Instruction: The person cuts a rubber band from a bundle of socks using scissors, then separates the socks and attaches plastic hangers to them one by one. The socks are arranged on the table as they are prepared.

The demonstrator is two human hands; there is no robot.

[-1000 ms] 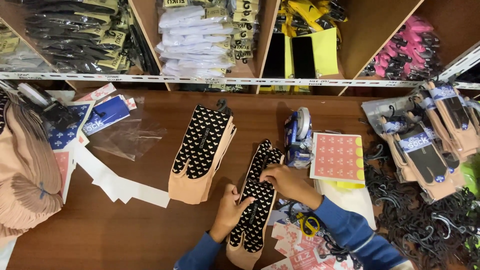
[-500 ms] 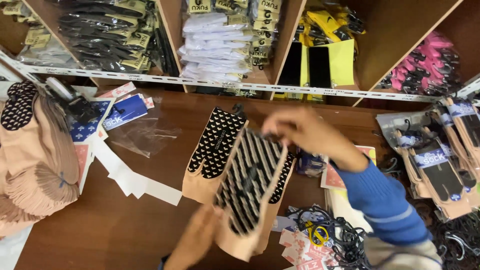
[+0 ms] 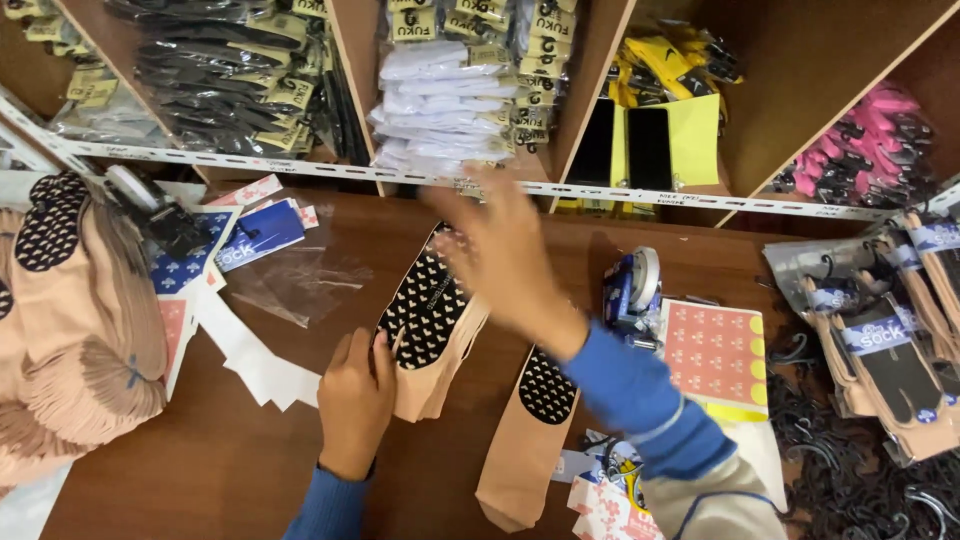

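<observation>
2 beige socks (image 3: pixel 430 335) lie flat; left hand (image 3: pixel 355 400) fingers pressing them; right hand (image 3: pixel 495 250) fingers spread.

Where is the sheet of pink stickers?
In the head view, the sticker sheet lies on the table's right side, just right of the tape dispenser and beside the right hand's blue sleeve.
</observation>
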